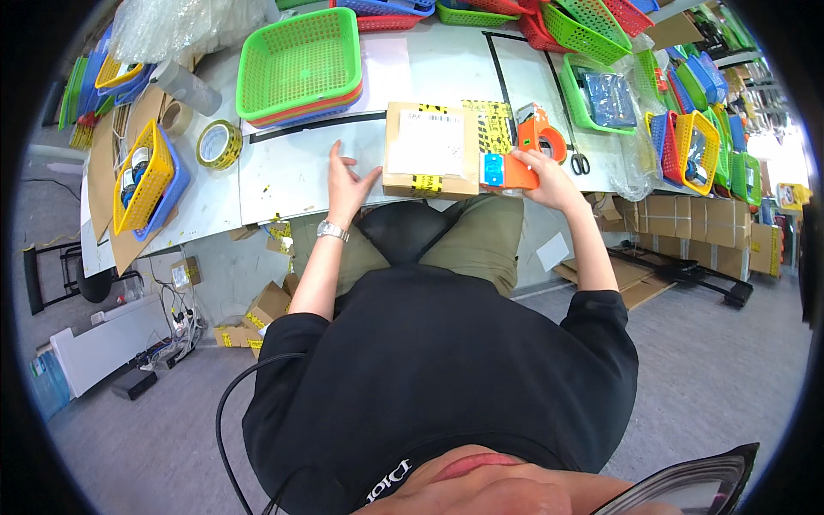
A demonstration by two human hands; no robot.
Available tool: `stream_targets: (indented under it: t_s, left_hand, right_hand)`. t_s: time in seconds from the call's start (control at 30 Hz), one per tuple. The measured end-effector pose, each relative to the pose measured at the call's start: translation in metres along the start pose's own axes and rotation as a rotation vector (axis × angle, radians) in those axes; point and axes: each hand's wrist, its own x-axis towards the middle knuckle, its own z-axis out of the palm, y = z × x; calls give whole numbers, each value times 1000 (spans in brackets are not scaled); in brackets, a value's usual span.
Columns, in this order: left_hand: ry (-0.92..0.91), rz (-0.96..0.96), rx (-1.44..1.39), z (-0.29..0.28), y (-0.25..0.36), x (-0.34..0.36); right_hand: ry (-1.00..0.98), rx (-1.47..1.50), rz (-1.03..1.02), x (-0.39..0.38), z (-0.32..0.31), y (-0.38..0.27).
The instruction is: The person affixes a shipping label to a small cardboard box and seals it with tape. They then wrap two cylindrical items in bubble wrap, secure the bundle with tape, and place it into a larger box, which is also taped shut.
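Note:
A small cardboard box (433, 176) with a white label (427, 144) on top sits at the table's front edge, yellow-and-black tape on two of its sides. My right hand (541, 172) is closed around an orange tape dispenser (520, 172) just right of the box. From the dispenser a strip of yellow-and-black printed tape (487, 120) lies by the box's right side. Left of the box, my left hand (348, 182) hovers or rests near the table, fingers apart and holding nothing. A watch (333, 230) is on that wrist.
Stacked green baskets (300, 64) stand at the back left, near a tape roll (219, 144) and a yellow basket (143, 184) with bottles. Scissors (580, 163) lie right of the dispenser, below a green basket (573, 81) holding a dark packet. Cardboard boxes (691, 219) are stacked beneath the table.

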Motion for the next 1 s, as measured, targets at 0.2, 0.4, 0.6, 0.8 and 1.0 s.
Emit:
stream_targets:
  t_s: [0.2,0.4,0.6,0.8,1.0]
  left_hand:
    - [95,556,88,-14,77,-2]
    - [-259,816,623,31,94,11]
    - [-308,805,625,28,98,12]
    - [-359,712,811,28,111,6]
    - [-392,538,1248,55,166,-21]
  right_hand:
    - [-95,12,56,-17,23,-41]
    - [-180,-69,-34,-34,34,-60]
    - [-184,-190,-26,-61,11,-64]
    - [-308,-603,59,-25,27,-103]
    - [-990,-1036,-8,16,48,-115]
